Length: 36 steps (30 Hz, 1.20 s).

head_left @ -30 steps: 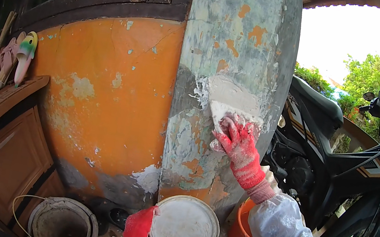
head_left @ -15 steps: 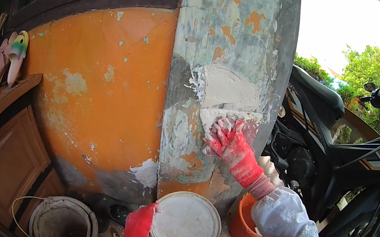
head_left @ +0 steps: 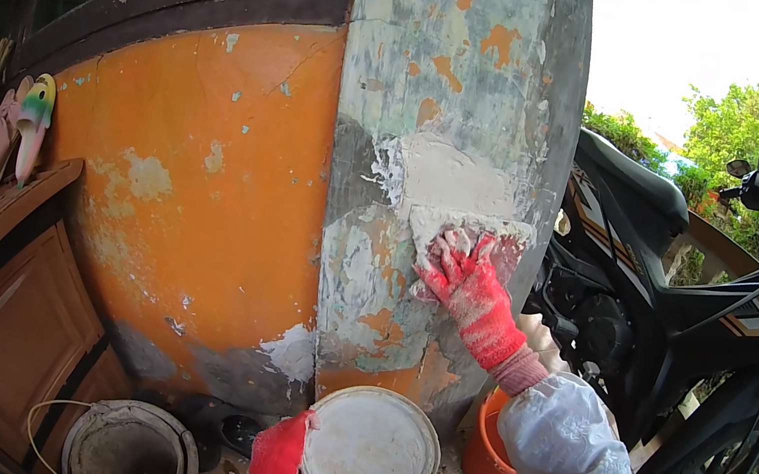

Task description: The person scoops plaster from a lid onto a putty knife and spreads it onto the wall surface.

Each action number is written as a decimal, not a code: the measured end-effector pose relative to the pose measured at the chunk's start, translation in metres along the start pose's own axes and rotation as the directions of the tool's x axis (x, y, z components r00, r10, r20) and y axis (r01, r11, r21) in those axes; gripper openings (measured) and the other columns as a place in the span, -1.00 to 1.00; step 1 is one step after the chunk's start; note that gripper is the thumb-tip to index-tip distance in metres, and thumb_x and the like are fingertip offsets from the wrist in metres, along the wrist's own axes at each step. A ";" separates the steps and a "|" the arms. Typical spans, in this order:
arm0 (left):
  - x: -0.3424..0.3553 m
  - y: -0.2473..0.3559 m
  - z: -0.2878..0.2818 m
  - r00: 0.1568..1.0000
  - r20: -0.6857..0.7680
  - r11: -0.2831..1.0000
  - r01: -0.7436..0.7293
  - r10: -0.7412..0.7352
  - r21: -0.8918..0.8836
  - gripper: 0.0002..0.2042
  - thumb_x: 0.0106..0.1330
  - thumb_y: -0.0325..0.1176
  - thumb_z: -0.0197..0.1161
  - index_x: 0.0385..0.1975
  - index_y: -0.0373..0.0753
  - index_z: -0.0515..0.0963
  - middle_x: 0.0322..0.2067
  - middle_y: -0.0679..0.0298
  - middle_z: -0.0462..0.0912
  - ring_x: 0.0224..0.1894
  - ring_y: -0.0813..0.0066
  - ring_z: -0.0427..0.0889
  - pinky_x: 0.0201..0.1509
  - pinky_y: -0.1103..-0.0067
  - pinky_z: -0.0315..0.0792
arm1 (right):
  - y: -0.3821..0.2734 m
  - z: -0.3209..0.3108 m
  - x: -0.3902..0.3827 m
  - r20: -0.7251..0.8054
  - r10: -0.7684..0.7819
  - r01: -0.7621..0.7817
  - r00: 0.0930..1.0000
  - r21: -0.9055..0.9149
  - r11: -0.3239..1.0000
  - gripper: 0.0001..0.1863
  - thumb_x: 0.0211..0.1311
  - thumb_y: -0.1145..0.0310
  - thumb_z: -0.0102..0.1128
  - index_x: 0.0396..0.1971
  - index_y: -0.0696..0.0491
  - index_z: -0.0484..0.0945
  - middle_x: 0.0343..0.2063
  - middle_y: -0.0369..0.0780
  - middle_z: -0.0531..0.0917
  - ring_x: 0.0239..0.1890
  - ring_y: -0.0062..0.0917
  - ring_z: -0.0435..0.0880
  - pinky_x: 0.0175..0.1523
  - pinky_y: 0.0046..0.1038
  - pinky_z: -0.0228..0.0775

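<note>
My right hand, in a red glove smeared with white, presses a wide putty-caked scraper flat against the grey pillar. Its fingers are bent over the scraper and partly coated in putty. Right above the blade lies a smooth patch of wet whitish putty. Low in front of the pillar, my left hand, also in a red glove, grips the left rim of a round white lid with a whitish film on it. The fingers under the lid are hidden.
An orange bucket stands behind my right forearm. At the right is a black motorcycle. Lower left are a grey putty-stained bucket and a brown wooden cabinet with slippers above it. Left of the pillar is a peeling orange wall.
The scraper and my right hand have shifted slightly right along the pillar, baring a little more of the putty's left edge. My left hand keeps hold of the lid. The view has tilted slightly.
</note>
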<state>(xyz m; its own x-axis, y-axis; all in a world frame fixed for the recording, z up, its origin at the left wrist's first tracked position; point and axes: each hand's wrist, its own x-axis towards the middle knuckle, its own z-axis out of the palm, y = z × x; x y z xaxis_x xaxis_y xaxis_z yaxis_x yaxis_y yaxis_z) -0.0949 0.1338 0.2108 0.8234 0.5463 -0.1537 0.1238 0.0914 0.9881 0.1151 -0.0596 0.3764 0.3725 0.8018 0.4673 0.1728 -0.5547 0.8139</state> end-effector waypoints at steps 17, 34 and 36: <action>-0.001 -0.004 0.000 0.998 -0.035 0.978 -0.056 0.050 -0.200 -0.77 0.14 -0.24 0.23 -0.39 -0.30 0.62 -0.49 0.30 0.61 -0.46 0.60 0.54 -0.35 0.63 0.42 | -0.009 -0.009 -0.004 0.027 -0.022 0.020 0.999 0.083 0.996 -0.36 0.19 0.39 -0.02 0.30 -0.19 0.11 0.33 -0.17 0.13 0.36 -0.30 0.11 0.31 0.08 -0.08; 0.000 0.004 0.011 0.965 -0.233 0.913 0.012 -0.117 -0.408 -0.74 -0.01 -0.15 0.27 -0.52 -0.24 0.60 -0.72 0.36 0.37 -0.72 0.59 0.31 -0.64 0.61 0.20 | 0.009 -0.070 -0.067 0.631 0.398 0.103 0.666 0.451 -0.886 -0.73 0.09 0.39 0.20 -0.20 0.11 0.47 -0.56 -0.38 0.53 -0.63 -0.72 0.47 -0.58 -0.67 0.28; 0.002 0.003 0.011 0.962 -0.236 0.913 0.029 -0.136 -0.407 -0.73 0.00 -0.14 0.27 -0.51 -0.24 0.60 -0.72 0.36 0.37 -0.73 0.58 0.31 -0.65 0.60 0.20 | 0.019 -0.072 -0.072 0.635 0.462 0.038 0.619 0.564 -0.825 -0.74 0.10 0.39 0.18 -0.20 0.11 0.47 -0.55 -0.37 0.54 -0.62 -0.72 0.48 -0.57 -0.67 0.29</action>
<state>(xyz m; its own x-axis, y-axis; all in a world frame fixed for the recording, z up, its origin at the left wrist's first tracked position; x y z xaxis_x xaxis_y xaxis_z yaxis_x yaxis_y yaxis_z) -0.0871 0.1258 0.2137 0.6450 0.7095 -0.2838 -0.0881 0.4380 0.8947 0.0260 -0.1119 0.3827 0.8894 0.0987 0.4464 0.3855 0.3629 -0.8483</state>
